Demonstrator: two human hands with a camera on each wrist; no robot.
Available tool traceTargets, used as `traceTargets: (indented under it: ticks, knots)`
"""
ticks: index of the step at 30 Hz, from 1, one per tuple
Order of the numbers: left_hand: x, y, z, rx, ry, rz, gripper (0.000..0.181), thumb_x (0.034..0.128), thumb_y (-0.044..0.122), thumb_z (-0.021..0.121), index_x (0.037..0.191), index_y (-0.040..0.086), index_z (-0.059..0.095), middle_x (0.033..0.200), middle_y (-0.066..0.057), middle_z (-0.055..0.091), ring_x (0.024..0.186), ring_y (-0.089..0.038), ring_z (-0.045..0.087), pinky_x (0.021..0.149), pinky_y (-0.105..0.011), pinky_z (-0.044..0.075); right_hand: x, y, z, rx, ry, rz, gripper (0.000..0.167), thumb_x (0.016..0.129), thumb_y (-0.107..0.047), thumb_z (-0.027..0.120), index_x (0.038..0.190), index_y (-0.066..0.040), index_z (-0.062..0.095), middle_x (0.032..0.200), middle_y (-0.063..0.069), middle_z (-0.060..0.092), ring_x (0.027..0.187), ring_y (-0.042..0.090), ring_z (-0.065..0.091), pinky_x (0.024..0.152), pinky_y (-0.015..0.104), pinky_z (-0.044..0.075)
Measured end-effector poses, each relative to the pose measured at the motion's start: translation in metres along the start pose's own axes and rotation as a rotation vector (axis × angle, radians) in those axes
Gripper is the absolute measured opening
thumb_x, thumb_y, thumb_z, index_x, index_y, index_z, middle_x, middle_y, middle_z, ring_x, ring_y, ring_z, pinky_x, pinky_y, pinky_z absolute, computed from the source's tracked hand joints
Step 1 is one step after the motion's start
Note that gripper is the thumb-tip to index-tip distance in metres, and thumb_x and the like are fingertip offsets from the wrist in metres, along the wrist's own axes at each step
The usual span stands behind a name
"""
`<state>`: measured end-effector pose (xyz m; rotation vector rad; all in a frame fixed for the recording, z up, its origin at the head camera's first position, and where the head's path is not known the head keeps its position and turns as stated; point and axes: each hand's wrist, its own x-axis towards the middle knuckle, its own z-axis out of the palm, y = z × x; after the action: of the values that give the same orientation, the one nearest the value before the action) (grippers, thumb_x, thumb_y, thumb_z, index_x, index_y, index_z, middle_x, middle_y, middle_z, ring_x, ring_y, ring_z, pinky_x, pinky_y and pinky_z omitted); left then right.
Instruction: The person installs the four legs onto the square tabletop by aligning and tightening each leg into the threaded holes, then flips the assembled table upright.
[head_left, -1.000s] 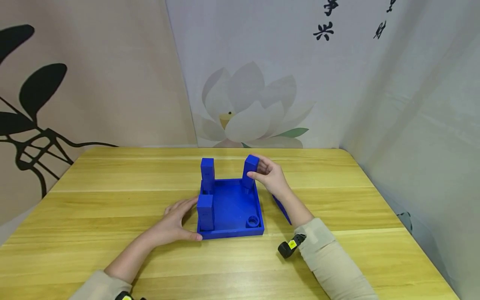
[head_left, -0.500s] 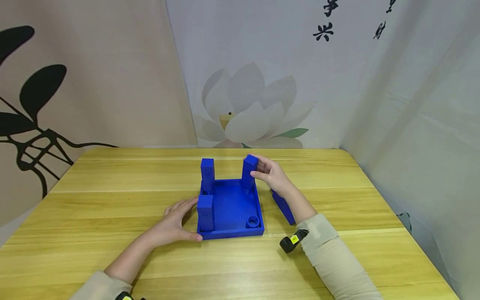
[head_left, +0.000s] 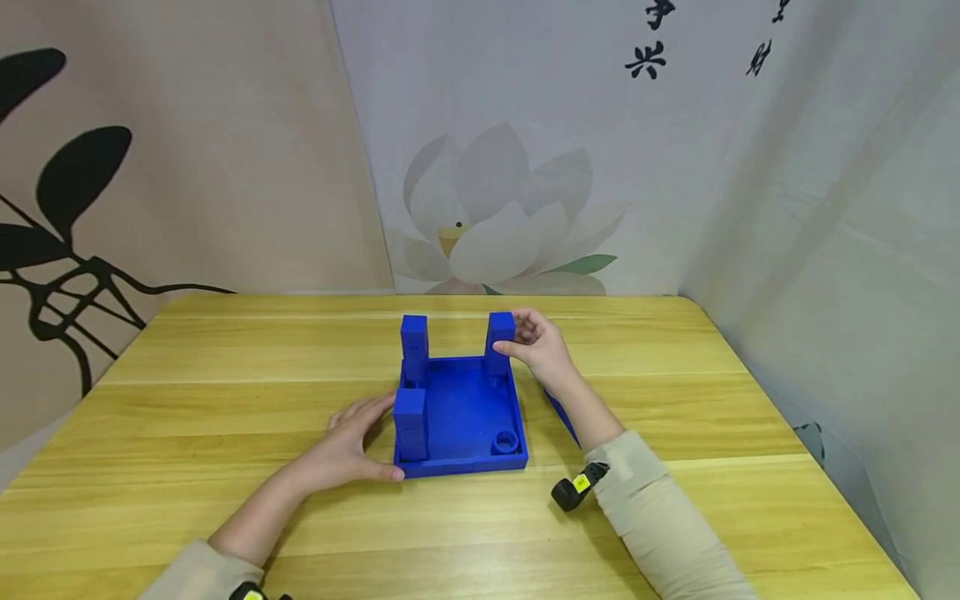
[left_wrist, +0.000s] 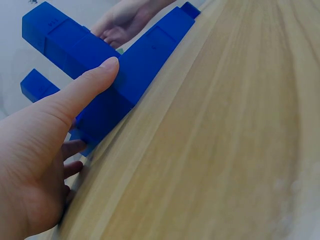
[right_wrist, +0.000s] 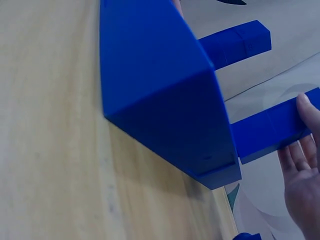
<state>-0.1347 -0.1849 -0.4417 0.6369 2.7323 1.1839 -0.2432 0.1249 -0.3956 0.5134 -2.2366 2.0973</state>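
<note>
On the left, here's the left hand (head_left: 348,446), thumb and fingers spread apart, thumb on the near-left corner of a shallow, square blue tray (head_left: 467,417) flat on the wooden counter (head_left: 420,533). The other fingertips run along the left wall, partly hidden.

Next, two square-sided blue posts, both upright: the far-left post (head_left: 415,346) and the near-left post (head_left: 411,429), one in each left corner. Over to the near-right corner, and there's a round blue socket (head_left: 505,450), its opening facing up.

Far-right corner now: a matching blue post (head_left: 499,333), long axis close to vertical, top end pointing up, clamped between the thumb and fingers of the right hand (head_left: 542,350). Its fingertips are hidden behind the post in the head view; how fully the foot is seated, I can't tell.

Farthest right, a loose blue piece (head_left: 562,417) lies slanted on the counter, mostly covered by the right forearm.
</note>
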Motion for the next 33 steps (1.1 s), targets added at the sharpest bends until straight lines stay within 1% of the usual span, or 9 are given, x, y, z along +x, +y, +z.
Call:
traceTargets:
  ticks: [5, 9, 11, 14, 18, 23, 26, 30, 33]
  knots:
    - [0.000, -0.001, -0.001, 0.001, -0.003, 0.003, 0.111, 0.0630, 0.055, 0.083, 0.150, 0.012, 0.031, 0.151, -0.015, 0.030, 0.136, -0.042, 0.019, 0.103, -0.062, 0.010, -0.001, -0.002, 0.003, -0.008, 0.041, 0.012, 0.039, 0.079, 0.003, 0.075, 0.113, 0.001, 0.055, 0.094, 0.005, 0.065, 0.092, 0.024, 0.060, 0.082, 0.028, 0.049]
    - [0.000, 0.000, -0.001, 0.002, -0.003, 0.007, 0.110, 0.0638, 0.054, 0.083, 0.150, 0.011, 0.031, 0.151, -0.016, 0.031, 0.136, -0.044, 0.019, 0.103, -0.063, 0.010, 0.000, 0.002, 0.003, -0.020, 0.032, -0.004, 0.041, 0.080, 0.004, 0.075, 0.115, 0.002, 0.055, 0.096, 0.005, 0.065, 0.093, 0.023, 0.059, 0.084, 0.029, 0.048]
    - [0.000, 0.000, -0.001, -0.002, -0.006, 0.002, 0.110, 0.0639, 0.054, 0.083, 0.150, 0.011, 0.031, 0.151, -0.016, 0.030, 0.136, -0.044, 0.018, 0.102, -0.064, 0.010, 0.000, 0.002, 0.001, -0.024, 0.005, -0.011, 0.044, 0.081, 0.003, 0.074, 0.121, 0.003, 0.055, 0.101, 0.007, 0.065, 0.097, 0.023, 0.059, 0.087, 0.030, 0.048]
    - [0.000, 0.001, -0.001, -0.002, -0.009, -0.005, 0.110, 0.0641, 0.055, 0.083, 0.150, 0.012, 0.031, 0.152, -0.016, 0.029, 0.137, -0.044, 0.017, 0.102, -0.065, 0.010, 0.001, 0.002, -0.002, -0.020, -0.067, -0.029, 0.051, 0.084, 0.000, 0.072, 0.131, 0.002, 0.052, 0.116, 0.013, 0.063, 0.107, 0.026, 0.057, 0.094, 0.034, 0.046]
    - [-0.001, 0.002, -0.002, 0.000, -0.006, 0.000, 0.110, 0.0639, 0.054, 0.083, 0.150, 0.012, 0.031, 0.151, -0.016, 0.030, 0.136, -0.044, 0.017, 0.102, -0.065, 0.011, 0.003, 0.000, -0.007, -0.005, -0.187, -0.056, 0.053, 0.091, -0.002, 0.065, 0.140, -0.001, 0.045, 0.135, 0.018, 0.052, 0.122, 0.030, 0.050, 0.100, 0.042, 0.042]
    - [-0.001, 0.001, -0.001, -0.003, -0.002, 0.004, 0.109, 0.0638, 0.054, 0.084, 0.150, 0.012, 0.031, 0.151, -0.016, 0.031, 0.136, -0.044, 0.017, 0.102, -0.066, 0.011, 0.005, -0.004, -0.011, 0.059, -0.300, -0.069, 0.054, 0.094, 0.000, 0.057, 0.144, 0.001, 0.037, 0.142, 0.025, 0.041, 0.130, 0.030, 0.043, 0.103, 0.041, 0.039]
    - [-0.001, 0.001, -0.001, -0.001, 0.001, 0.004, 0.110, 0.0637, 0.054, 0.083, 0.150, 0.012, 0.031, 0.151, -0.016, 0.031, 0.136, -0.044, 0.017, 0.101, -0.066, 0.011, 0.004, -0.004, -0.012, 0.073, -0.321, -0.074, 0.052, 0.095, 0.001, 0.055, 0.144, 0.001, 0.037, 0.141, 0.026, 0.042, 0.129, 0.028, 0.044, 0.102, 0.037, 0.040]
    - [-0.001, 0.001, -0.001, 0.004, 0.008, 0.009, 0.109, 0.0634, 0.054, 0.084, 0.150, 0.011, 0.032, 0.151, -0.017, 0.031, 0.136, -0.045, 0.018, 0.102, -0.067, 0.011, 0.003, -0.003, -0.013, 0.044, -0.311, -0.077, 0.050, 0.096, 0.000, 0.055, 0.143, 0.001, 0.040, 0.139, 0.021, 0.047, 0.127, 0.025, 0.047, 0.100, 0.035, 0.041]
    - [-0.001, 0.000, -0.001, 0.004, 0.011, 0.012, 0.110, 0.0631, 0.054, 0.084, 0.150, 0.011, 0.032, 0.151, -0.017, 0.031, 0.136, -0.045, 0.018, 0.102, -0.066, 0.010, 0.003, -0.002, -0.013, 0.048, -0.298, -0.075, 0.048, 0.095, 0.001, 0.056, 0.141, 0.002, 0.042, 0.137, 0.018, 0.051, 0.126, 0.025, 0.049, 0.101, 0.036, 0.041]
